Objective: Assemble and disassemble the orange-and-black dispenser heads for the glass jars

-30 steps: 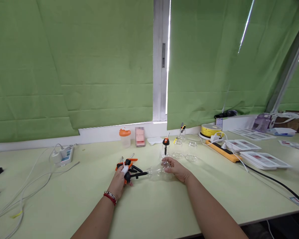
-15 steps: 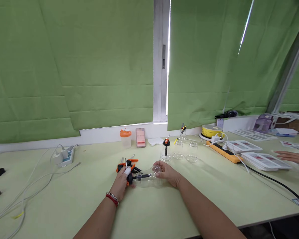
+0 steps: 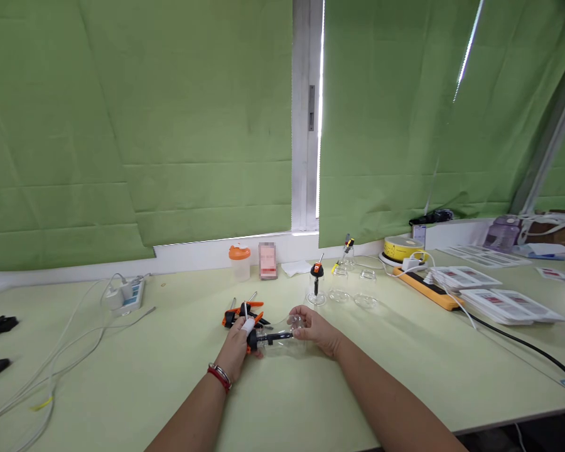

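Observation:
My right hand [image 3: 316, 329] is wrapped round the wide end of a clear bottle [image 3: 287, 346], which lies on its side just over the table. My left hand [image 3: 238, 346] grips a black-and-orange lid [image 3: 252, 340] with a metal spout, up against the bottle's neck. From the lid a dark tube [image 3: 279, 337] runs inside the clear bottle. Whether the lid is threaded on cannot be made out. Just behind my left hand lie more black-and-orange lids [image 3: 230, 317] with metal spouts. A clear bottle fitted with such a lid [image 3: 316, 285] stands upright farther back.
Upside-down clear bottles [image 3: 367, 292] stand at the back right, near an orange-and-black power strip [image 3: 426, 290] and stacked printed cards [image 3: 511, 306]. An orange-lidded cup [image 3: 240, 263] and a phone [image 3: 267, 260] are by the wall. White cables [image 3: 51, 358] cross the left side.
My left hand has moved slightly right with the lid, bringing it closer to the bottle and the tube farther in. Another person's hand at the right edge has gone out of view.

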{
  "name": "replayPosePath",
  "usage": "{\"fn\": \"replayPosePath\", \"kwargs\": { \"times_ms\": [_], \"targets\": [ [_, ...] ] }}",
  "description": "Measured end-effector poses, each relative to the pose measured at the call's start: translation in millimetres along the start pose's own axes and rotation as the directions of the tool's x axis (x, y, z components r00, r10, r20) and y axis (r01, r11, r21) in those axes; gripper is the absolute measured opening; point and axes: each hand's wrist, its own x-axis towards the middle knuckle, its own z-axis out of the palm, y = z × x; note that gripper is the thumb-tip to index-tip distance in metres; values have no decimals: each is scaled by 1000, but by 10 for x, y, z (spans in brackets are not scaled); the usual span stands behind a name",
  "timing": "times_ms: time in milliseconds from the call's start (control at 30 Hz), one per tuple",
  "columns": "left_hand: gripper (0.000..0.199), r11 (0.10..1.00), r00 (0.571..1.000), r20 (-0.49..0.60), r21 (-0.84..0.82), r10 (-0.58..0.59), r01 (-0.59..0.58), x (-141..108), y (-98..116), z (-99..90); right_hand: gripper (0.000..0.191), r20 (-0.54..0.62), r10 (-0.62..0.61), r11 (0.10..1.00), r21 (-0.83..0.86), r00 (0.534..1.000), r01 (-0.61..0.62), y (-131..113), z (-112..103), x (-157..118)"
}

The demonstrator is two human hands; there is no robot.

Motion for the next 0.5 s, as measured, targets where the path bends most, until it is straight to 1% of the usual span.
{"fn": "replayPosePath", "kwargs": {
  "times_ms": [100, 267, 500],
  "targets": [
    [37, 1000, 1000, -9, 4, -14, 14, 5, -1, -3, 53, -2, 6, 1000, -19, 1000, -6, -12, 11, 1],
    [36, 1000, 1000, -2, 27, -3, 3, 13, -6, -4, 54, 31, 15, 1000, -28, 999, -14, -13, 28, -3],
    [34, 1000, 1000, -21, 16, -5, 6, 1, -11, 4, 55, -4, 17, 998, -67, 1000, -17, 5, 48, 9]
  ]
}}
